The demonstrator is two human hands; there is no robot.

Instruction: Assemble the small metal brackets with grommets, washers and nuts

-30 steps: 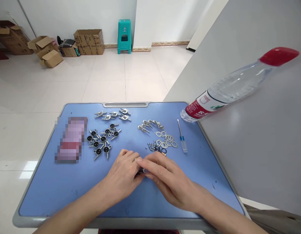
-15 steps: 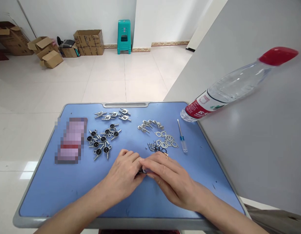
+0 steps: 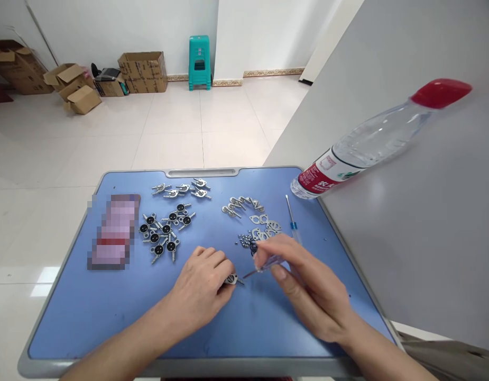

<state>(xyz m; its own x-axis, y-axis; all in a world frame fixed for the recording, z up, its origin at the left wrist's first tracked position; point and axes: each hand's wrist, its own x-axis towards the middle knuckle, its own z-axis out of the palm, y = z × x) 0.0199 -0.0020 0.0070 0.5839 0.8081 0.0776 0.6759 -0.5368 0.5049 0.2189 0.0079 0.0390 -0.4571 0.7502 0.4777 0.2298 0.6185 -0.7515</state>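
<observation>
"Where's the part (image 3: 230,279)?"
"Toward the worktop (image 3: 70,317)'s near edge, pinched by the left hand (image 3: 204,280), one end poking past the fingers."
"Right hand (image 3: 311,288)?"
"Gripping a screwdriver (image 3: 270,263), tip just beside the part."

Teal stool (image 3: 199,52) near white wall (image 3: 105,26)

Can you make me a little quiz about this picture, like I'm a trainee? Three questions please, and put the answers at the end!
1. True or false: the left hand is holding nothing.
2. Pick one: what colour is the cap on the bottle? A) blue B) red C) yellow
3. Say it in your own words: what is the right hand holding?

Key:
1. False. It holds a small metal part.
2. B.
3. A clear-handled screwdriver.
</observation>
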